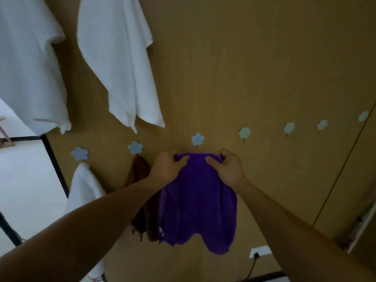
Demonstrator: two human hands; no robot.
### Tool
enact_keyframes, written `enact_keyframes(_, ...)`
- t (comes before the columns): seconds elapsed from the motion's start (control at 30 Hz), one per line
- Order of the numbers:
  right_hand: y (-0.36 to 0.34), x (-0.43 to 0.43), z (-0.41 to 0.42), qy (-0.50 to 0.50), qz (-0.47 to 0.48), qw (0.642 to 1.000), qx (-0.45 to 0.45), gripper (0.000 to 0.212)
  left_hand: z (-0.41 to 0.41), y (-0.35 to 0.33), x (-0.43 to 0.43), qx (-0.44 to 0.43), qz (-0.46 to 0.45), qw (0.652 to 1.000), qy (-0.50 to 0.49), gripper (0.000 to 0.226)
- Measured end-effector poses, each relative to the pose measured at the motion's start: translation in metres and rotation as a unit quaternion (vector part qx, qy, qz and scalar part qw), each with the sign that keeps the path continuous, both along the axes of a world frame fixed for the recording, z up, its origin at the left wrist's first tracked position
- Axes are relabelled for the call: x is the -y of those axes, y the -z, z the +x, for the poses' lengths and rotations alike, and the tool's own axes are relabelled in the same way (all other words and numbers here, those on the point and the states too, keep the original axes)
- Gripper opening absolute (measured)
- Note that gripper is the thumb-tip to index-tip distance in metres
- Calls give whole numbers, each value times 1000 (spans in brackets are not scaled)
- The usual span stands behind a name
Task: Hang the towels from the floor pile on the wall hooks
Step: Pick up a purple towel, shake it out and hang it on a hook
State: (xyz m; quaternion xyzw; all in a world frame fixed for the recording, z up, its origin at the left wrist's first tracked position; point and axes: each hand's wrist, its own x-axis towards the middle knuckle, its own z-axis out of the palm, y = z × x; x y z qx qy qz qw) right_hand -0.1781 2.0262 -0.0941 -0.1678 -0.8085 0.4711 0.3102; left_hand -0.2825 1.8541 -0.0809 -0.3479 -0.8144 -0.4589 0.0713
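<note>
A purple towel hangs down in front of the brown wall, held by its top edge. My left hand grips the left end of that edge and my right hand grips the right end. The top edge sits just below a blue flower-shaped hook. A brown towel hangs from the flower hook to the left, partly hidden by my left arm. A white towel hangs from the leftmost flower hook.
Bare hexagon hooks run to the right along the wall. Two large white towels hang higher up at the left. A wall socket with a black plug sits low on the wall. A black frame stands at the left.
</note>
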Motion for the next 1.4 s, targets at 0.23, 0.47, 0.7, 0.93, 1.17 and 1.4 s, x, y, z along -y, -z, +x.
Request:
enact_keyframes(0.23,-8,-42,-72,89,69,994,17,25,-46,-1,-61,-103,1,987,-127,26)
enact_keyframes(0.47,16,-51,-101,108,57,990,76,27,-63,22,-77,-74,-12,981,-180,19)
enact_keyframes(0.7,33,-50,-100,76,-5,991,114,30,-59,39,-88,1,-107,981,-162,23)
enact_keyframes(0.93,38,-42,-98,211,262,938,80,51,-62,22,-88,50,-244,957,-152,40)
enact_keyframes(1.17,61,-42,-96,27,238,970,-50,24,-49,46,-84,-404,-262,854,-195,29)
enact_keyframes(1.4,79,-42,-80,-175,39,983,-31,49,-47,64,-76,-246,-75,966,-22,32)
